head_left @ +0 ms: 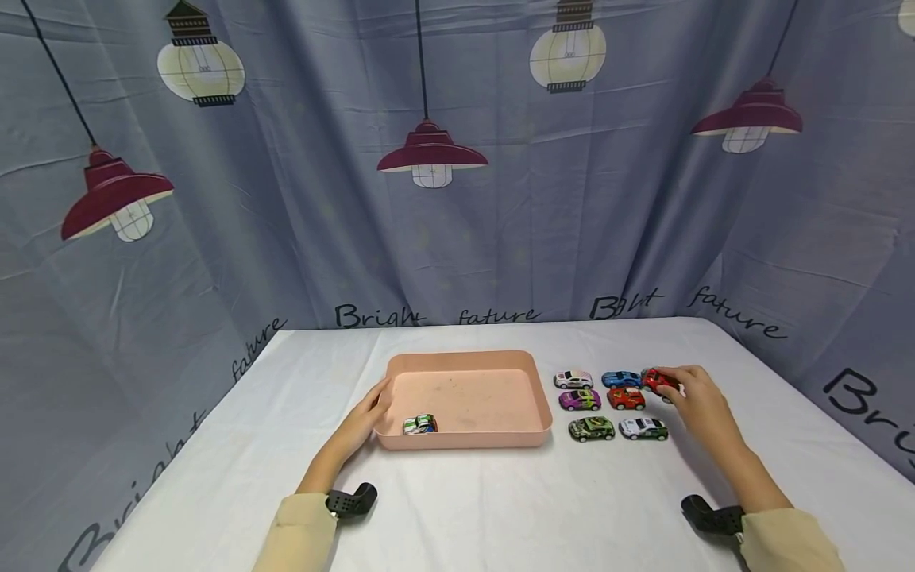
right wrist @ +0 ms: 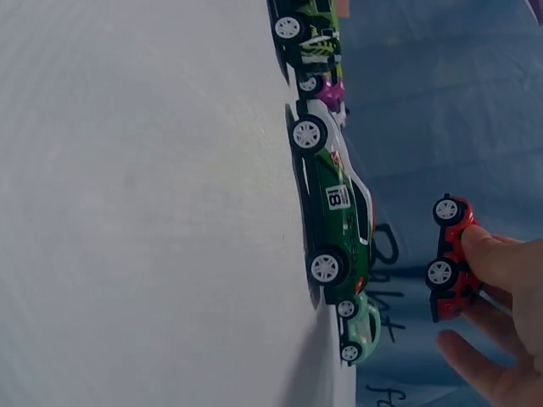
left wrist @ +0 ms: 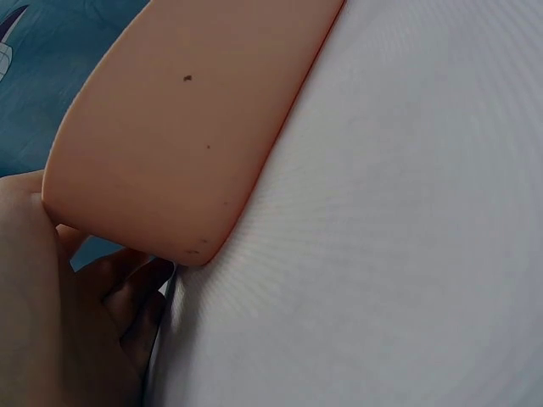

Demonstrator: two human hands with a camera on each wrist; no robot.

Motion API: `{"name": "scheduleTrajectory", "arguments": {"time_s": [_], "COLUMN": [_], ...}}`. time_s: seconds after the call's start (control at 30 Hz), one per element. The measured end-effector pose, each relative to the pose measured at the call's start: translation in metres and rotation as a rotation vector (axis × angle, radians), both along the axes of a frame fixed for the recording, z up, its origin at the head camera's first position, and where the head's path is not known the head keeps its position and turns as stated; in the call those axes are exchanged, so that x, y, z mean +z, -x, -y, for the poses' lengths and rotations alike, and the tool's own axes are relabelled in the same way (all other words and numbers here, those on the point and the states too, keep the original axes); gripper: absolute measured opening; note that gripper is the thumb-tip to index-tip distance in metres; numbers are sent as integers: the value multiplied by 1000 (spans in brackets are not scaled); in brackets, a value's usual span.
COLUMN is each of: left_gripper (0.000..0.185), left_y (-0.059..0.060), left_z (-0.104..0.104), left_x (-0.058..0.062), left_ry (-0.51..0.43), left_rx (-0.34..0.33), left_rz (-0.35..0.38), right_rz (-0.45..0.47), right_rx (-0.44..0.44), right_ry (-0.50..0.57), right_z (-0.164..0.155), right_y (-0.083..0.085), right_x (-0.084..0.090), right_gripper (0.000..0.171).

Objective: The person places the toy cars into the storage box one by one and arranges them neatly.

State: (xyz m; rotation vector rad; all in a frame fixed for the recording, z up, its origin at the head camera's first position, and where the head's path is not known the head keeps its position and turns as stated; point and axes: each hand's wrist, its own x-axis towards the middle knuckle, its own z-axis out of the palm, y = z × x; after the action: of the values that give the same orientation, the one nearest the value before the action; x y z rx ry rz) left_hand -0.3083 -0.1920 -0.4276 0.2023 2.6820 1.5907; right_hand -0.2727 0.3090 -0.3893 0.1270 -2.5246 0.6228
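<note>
My right hand [head_left: 695,397] pinches a red toy car [head_left: 654,380] between thumb and fingers. In the right wrist view this red car [right wrist: 451,259] is raised off the white tabletop, its wheels facing the other cars. My left hand [head_left: 363,417] holds the left side of a pink tray [head_left: 465,439]. In the left wrist view its thumb lies at the tray's rim and the fingers curl below the wall [left wrist: 170,144]. Inside the tray, near the front left, sits a white-and-green toy car [head_left: 419,424].
Right of the tray stand a white car [head_left: 573,380], blue car [head_left: 620,379], purple car [head_left: 580,400], another red car [head_left: 626,398], camouflage car [head_left: 592,429] and green-and-white car [head_left: 643,429]. A mint car [right wrist: 360,329] shows in the right wrist view. A curtain [head_left: 457,238] hangs behind.
</note>
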Motion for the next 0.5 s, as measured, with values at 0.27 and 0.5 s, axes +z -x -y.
{"name": "scheduleTrajectory", "arguments": {"time_s": [0.27,0.5], "left_gripper": [52,53], "left_y": [-4,-1], "left_z": [-1,0], "left_x": [2,2], "left_ry": [-9,-3], "left_rx": [-11,-5], "left_rz": [-5,5], "right_rz": [31,-25], "right_rx": [53,103], "right_ry": [-47,-81], "right_z": [14,8], "right_y": [8,46], "right_x": [2,-34], "right_gripper": [34,32]}}
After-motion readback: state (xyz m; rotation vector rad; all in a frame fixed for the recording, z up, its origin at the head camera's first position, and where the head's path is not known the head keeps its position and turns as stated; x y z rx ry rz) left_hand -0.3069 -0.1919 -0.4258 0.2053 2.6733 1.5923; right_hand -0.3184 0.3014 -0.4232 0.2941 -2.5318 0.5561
